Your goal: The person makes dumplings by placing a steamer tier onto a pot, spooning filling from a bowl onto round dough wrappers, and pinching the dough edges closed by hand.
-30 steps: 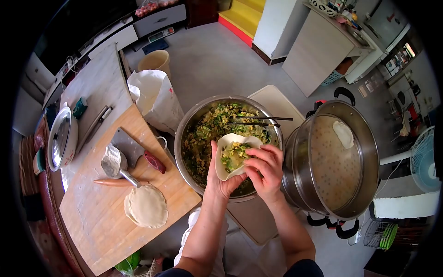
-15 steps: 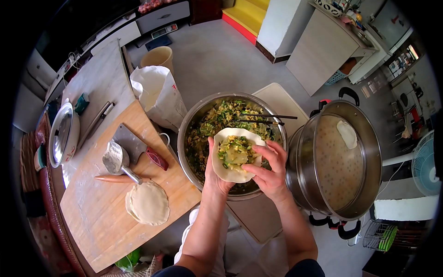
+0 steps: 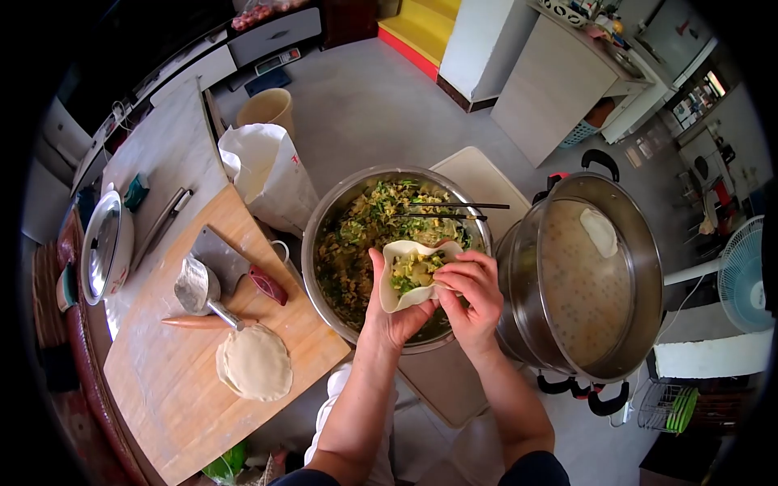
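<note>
A round dough wrapper with chopped green-and-yellow filling rests in my left hand, its sides now curling up. My right hand pinches the wrapper's right edge between thumb and fingers. Both hands are above the near part of a large metal bowl of vegetable filling. A pair of dark chopsticks lies across the bowl's right side. To the right, one pale folded dumpling lies on the perforated tray of a steamer pot.
On the left, a wooden board carries stacked dough wrappers, a rolling pin, a floury metal scoop and a metal blade with a red handle. A white bag stands behind the board. A fan is far right.
The wrapper was spread nearly flat; its edges are now raised and its right side gathered. My right fingers have closed onto that edge. The view has shifted slightly.
</note>
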### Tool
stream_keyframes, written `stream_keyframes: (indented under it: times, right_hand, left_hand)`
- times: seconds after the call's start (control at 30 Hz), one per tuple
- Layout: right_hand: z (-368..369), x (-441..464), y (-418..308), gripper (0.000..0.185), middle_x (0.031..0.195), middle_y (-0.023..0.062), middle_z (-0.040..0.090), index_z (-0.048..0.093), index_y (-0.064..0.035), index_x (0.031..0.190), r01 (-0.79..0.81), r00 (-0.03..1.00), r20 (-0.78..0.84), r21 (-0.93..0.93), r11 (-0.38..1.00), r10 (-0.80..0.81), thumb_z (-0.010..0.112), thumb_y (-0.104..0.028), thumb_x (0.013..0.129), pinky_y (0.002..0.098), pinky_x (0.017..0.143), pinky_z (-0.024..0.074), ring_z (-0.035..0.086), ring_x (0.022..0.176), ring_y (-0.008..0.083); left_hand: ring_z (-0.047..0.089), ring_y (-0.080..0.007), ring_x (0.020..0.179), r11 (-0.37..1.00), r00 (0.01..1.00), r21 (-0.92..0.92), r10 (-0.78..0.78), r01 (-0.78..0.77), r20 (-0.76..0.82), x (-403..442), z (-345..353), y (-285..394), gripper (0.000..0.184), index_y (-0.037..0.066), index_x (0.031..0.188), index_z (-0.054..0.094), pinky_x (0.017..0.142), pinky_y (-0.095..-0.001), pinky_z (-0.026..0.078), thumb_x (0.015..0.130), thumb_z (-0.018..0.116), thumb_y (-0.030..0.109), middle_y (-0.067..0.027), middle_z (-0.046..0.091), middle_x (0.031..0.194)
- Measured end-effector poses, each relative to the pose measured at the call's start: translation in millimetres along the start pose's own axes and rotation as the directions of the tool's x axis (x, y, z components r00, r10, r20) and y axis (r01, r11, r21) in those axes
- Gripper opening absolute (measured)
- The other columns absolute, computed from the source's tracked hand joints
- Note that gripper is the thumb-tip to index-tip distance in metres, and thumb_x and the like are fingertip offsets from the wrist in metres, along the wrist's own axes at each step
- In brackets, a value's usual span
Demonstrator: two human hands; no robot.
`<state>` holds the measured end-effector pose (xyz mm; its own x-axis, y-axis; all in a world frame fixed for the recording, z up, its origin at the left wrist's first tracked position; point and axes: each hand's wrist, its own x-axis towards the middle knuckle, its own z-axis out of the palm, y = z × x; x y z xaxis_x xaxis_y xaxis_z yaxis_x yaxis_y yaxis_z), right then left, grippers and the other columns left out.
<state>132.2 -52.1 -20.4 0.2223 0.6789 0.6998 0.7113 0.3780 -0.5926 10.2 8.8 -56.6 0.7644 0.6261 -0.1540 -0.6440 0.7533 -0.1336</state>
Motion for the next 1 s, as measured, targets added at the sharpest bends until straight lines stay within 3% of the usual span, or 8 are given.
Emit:
stream_keyframes:
  times: [0.1, 0.27, 0.43, 0.77, 1.0]
  right_hand:
    - [0.9, -1.7, 0.3, 0.019, 0.093, 0.0053, 0.067, 0.07, -0.0061, 0.087, -0.054, 0.997, -0.046, -0.006, 0.999, 0.054, 0.075, 0.002, 0.071, 0.0398, 0.085, 0.0489, 0.058, 0.099, 0.0299]
    - [-0.1, -3.7, 2.9, 0.022, 0.105, 0.007, 0.062, 0.069, -0.0051, 0.088, -0.113, 0.99, -0.096, -0.077, 0.991, 0.106, 0.077, 0.0, 0.068, 0.0407, 0.087, 0.0473, 0.053, 0.106, 0.0287]
    - [-3.1, 3.8, 0.5, 0.026, 0.111, 0.0092, 0.06, 0.068, -0.0036, 0.092, -0.231, 0.97, -0.071, 0.028, 0.973, 0.232, 0.077, -0.002, 0.068, 0.0409, 0.092, 0.0454, 0.051, 0.111, 0.0294]
    - [-10.3, -5.9, 23.2, 0.025, 0.11, 0.0093, 0.062, 0.069, -0.0013, 0.095, -0.514, 0.858, 0.164, 0.289, 0.807, 0.487, 0.079, -0.009, 0.073, 0.0323, 0.093, 0.0471, 0.062, 0.104, 0.0214]
    - [-15.3, -5.2, 23.7, 0.024, 0.109, 0.007, 0.062, 0.073, -0.0001, 0.094, -0.659, 0.748, 0.263, 0.401, 0.636, 0.609, 0.079, -0.004, 0.072, 0.0299, 0.091, 0.0478, 0.062, 0.103, 0.0166]
  left_hand:
    - [0.054, -0.0314, 0.123, 0.997, 0.997, 0.076, -0.024, 0.018, 0.07, 2.3, -0.7, -5.1, 0.082, 0.003, 0.135, 0.049, 0.106, -0.0486, 0.043, 0.09, 0.042, 0.072, -0.0166, 0.055, 0.133]
    - [0.058, -0.0284, 0.117, 0.995, 0.999, 0.098, 0.017, -0.014, -0.038, 4.5, 0.4, -14.0, 0.087, 0.005, 0.134, 0.05, 0.098, -0.0439, 0.05, 0.087, 0.037, 0.078, -0.0145, 0.058, 0.128]
    - [0.057, -0.0285, 0.118, 0.999, 0.999, 0.033, -0.044, 0.043, 0.019, 5.5, -10.4, -12.6, 0.085, 0.006, 0.134, 0.049, 0.099, -0.0453, 0.05, 0.088, 0.038, 0.077, -0.0133, 0.058, 0.129]
    - [0.059, -0.028, 0.115, 0.995, 0.998, 0.087, -0.057, 0.057, 0.005, 5.9, -14.7, -11.2, 0.083, 0.007, 0.126, 0.054, 0.099, -0.0465, 0.049, 0.086, 0.038, 0.078, -0.0108, 0.061, 0.123]
    - [0.061, -0.028, 0.11, 0.982, 0.998, 0.175, -0.065, 0.064, -0.001, 5.7, -16.3, -11.2, 0.081, 0.007, 0.121, 0.057, 0.098, -0.0474, 0.05, 0.085, 0.041, 0.078, -0.0097, 0.062, 0.12]
